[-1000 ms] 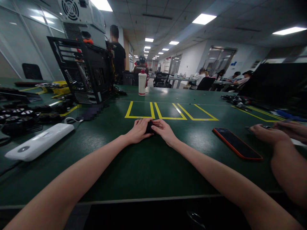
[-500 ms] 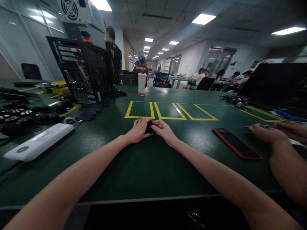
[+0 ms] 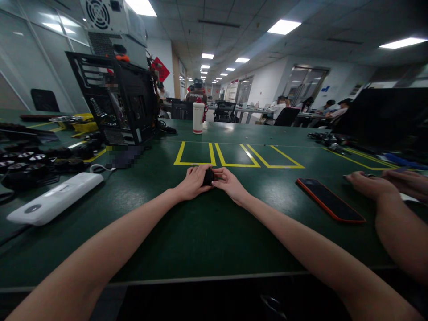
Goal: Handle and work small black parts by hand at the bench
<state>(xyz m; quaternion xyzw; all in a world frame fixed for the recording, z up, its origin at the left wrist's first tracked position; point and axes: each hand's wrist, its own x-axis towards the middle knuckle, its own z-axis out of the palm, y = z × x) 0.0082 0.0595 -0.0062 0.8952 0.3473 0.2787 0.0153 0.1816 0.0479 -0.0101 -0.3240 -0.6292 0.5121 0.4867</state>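
Observation:
A small black object [image 3: 208,177] with a rounded side sits between my two hands, just above or on the green tabletop [image 3: 200,236]; its kind does not show. My left hand [image 3: 194,182] is wrapped round its left side, fingers over the top and thumb along the near edge. From the right, the fingertips and thumb of my right hand [image 3: 229,183] pinch at its other side. Part of the object is hidden by my fingers. Yellow tape outlines [image 3: 219,162] lie just beyond my hands.
At left are a white power strip [image 3: 56,198], dark round parts [image 3: 26,165] and an open computer case [image 3: 130,98]. A white bottle [image 3: 198,117] stands ahead. To the right lie an orange-edged phone [image 3: 329,199] and another person's hands [image 3: 374,185].
My right thumb and fingers have shifted slightly on the black object, uncovering more of its right side. My left hand stays put. A standing person behind the computer case is out of sight now.

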